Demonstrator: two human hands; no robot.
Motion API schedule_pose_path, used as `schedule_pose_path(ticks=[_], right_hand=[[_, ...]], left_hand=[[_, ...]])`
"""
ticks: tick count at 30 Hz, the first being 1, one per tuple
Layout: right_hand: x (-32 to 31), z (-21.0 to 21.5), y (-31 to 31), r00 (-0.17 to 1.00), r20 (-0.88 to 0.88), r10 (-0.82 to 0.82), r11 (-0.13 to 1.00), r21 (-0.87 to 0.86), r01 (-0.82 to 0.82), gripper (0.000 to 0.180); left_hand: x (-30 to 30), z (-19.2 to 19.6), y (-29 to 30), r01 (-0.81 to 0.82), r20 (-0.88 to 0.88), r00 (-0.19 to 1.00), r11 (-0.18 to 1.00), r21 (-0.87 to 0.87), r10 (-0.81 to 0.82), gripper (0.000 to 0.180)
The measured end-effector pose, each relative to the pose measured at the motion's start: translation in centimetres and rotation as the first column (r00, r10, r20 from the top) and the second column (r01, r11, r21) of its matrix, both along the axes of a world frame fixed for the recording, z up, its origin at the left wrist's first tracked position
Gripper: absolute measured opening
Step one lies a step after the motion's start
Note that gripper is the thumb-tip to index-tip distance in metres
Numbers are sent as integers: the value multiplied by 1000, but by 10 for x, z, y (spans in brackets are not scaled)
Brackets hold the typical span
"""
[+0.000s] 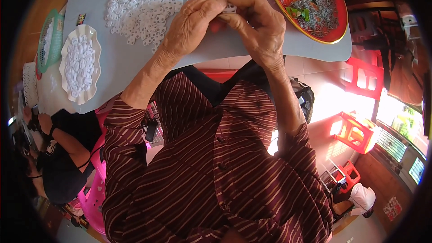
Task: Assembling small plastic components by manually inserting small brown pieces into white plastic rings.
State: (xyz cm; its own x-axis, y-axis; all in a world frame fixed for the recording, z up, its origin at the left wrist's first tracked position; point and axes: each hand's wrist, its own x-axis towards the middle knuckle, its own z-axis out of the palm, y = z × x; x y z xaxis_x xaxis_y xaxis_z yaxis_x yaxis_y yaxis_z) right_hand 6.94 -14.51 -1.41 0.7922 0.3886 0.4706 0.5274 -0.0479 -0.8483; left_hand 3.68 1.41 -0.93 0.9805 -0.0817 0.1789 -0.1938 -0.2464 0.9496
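My left hand [193, 24] and my right hand [263, 29] meet above the near part of the grey table, fingers pinched together. Between the fingertips is a small white plastic piece [230, 8] with openings in it, partly covered by the fingers. Whether a second, smaller part is held there too is hidden. Just beyond and left of my left hand spreads a pile of similar white plastic pieces [144, 0]. To the right of my right hand sits a round red tray [343, 15] with a yellow rim, holding many thin grey metal-looking bits [317, 4].
A scalloped white dish [92, 91] of white pieces stands on the table's left side. Beyond it are a green basket [58, 29] and a small dark packet [81, 19]. Another person's arm [69, 141] is at lower left. Red stools [355, 132] stand on the floor at right.
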Motion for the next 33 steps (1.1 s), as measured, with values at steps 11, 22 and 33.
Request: schedule_pose_path(ticks=[11, 22, 33], right_hand=[[0, -3, 0, 1000, 6, 2, 1000, -10, -2, 23], [4, -3, -1, 924, -273, 268, 946, 258, -198, 17], [4, -9, 3, 932, -234, 277, 940, 268, -212, 17]], left_hand=[[-7, 4, -5, -48, -43, 998, 997, 65, 51, 30], [-6, -2, -1, -17, -45, 999, 1000, -3, 17, 29], [-6, -6, -1, -83, -16, 997, 995, -53, 82, 30]])
